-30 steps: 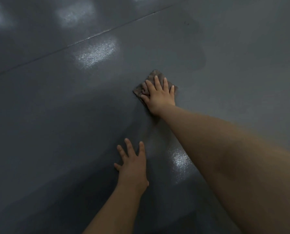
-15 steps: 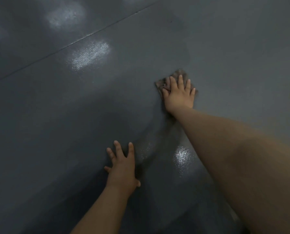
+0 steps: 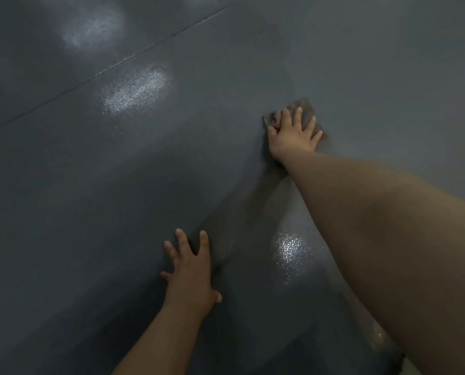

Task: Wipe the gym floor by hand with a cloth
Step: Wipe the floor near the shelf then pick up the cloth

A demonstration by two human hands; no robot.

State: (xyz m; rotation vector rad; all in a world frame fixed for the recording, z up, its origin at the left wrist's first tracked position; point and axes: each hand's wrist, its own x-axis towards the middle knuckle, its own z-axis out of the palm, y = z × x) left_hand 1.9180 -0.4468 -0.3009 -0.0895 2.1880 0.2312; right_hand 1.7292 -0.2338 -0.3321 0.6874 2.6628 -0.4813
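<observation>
Right hand [image 3: 291, 136] is flat on the cloth [image 3: 305, 110], fingers spread, pinning it to the gym floor [image 3: 388, 77] far out front. Left hand [image 3: 192, 272] is splayed on bare floor nearer me, bracing. Cloth looks limp and light, so I'd keep a full palm over its middle or it'll probably bunch.
</observation>
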